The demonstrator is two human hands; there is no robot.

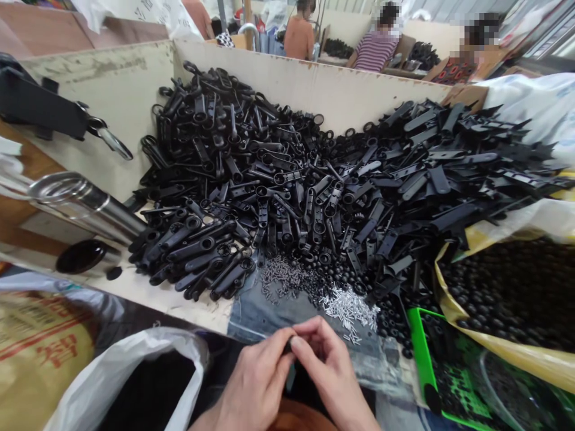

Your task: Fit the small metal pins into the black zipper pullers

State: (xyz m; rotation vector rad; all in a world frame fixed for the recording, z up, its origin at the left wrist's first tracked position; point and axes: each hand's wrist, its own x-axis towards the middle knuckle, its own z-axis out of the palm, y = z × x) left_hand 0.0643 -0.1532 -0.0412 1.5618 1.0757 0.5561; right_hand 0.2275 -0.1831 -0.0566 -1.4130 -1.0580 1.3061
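My left hand (257, 376) and my right hand (331, 368) meet at the front edge of the table, fingers closed together around a small black plastic part (288, 345). Most of that part is hidden by my fingers, so its shape cannot be told. Just beyond my fingertips lie a pile of small silver pins (350, 308) and a heap of little dark metal pieces (284, 276) on a grey-blue cloth (251, 311). Small round black beads (335, 272) are scattered between them.
A large heap of black plastic handles (287, 173) fills the walled table. Flat black pieces (440, 155) are piled at right. Around me are a green basket (424, 353), a yellow sack of black balls (516, 287), a white sack (179, 353) and a metal cylinder (99, 206). People sit behind.
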